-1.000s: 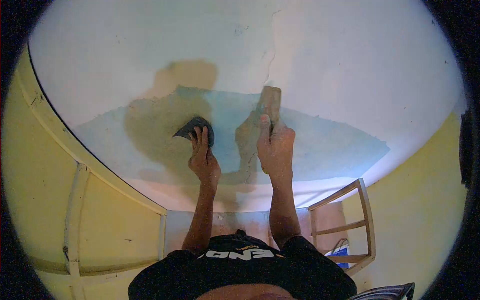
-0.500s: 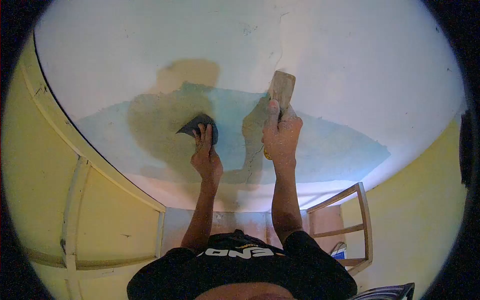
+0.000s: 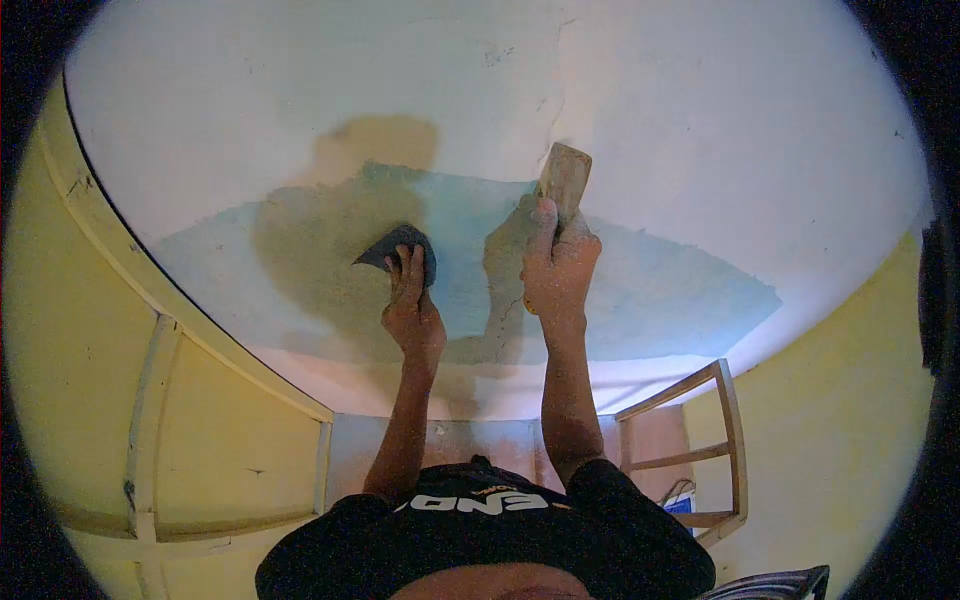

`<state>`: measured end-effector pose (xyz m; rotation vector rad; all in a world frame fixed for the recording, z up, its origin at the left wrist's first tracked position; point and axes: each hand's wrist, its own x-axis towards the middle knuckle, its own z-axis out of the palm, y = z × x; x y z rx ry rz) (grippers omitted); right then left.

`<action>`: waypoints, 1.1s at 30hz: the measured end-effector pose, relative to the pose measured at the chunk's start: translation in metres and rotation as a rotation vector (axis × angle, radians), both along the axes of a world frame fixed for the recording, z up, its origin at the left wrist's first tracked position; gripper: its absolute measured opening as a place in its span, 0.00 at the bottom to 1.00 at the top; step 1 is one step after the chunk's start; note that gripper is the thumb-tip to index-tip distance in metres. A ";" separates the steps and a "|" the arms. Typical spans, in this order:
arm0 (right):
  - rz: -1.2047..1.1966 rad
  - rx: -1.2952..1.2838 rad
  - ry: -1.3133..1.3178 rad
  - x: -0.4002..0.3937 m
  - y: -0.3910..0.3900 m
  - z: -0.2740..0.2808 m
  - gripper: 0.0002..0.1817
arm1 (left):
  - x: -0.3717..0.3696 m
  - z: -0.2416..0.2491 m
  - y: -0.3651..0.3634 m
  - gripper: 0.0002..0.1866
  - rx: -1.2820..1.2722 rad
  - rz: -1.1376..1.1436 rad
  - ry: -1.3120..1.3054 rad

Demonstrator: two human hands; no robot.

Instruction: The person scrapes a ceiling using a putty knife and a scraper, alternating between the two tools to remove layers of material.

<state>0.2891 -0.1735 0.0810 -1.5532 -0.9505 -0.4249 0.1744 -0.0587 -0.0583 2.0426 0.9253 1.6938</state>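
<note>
My left hand (image 3: 410, 300) presses a dark, curved sheet (image 3: 405, 245) against the pale surface (image 3: 700, 130), with its fingers spread over the sheet and its thumb hidden. To the right, my right hand (image 3: 558, 268) is wrapped around a worn, wooden-looking block (image 3: 566, 178), its thumb lying along the near end. A small yellow part (image 3: 530, 305) shows below that hand. Both hands are over a blue-green patch (image 3: 660, 285) with a ragged upper edge. The block's top reaches the whitish area above, beside a thin crack.
Yellow panels with a pale frame (image 3: 150, 430) stand at the left. A wooden frame (image 3: 735, 440) with crossbars is at the lower right, near a yellow wall (image 3: 830, 400) and a blue object (image 3: 680, 507). Shadows of the head and arms fall on the surface.
My right hand and forearm have shifted very slightly left, with the block still held. My left hand and the dark sheet look nearly unchanged.
</note>
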 end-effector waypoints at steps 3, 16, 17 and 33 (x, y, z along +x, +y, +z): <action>0.033 0.052 -0.082 0.001 0.007 -0.001 0.21 | 0.001 -0.002 0.001 0.27 0.012 -0.011 -0.011; 0.056 0.042 0.048 0.002 0.008 -0.011 0.20 | -0.002 0.000 0.000 0.28 0.005 -0.026 -0.016; 0.050 0.041 0.048 0.003 0.008 -0.011 0.20 | -0.002 0.001 0.000 0.28 -0.008 -0.019 -0.005; 0.013 -0.238 0.083 -0.016 -0.031 0.045 0.16 | -0.003 0.006 -0.005 0.31 -0.085 -0.103 -0.048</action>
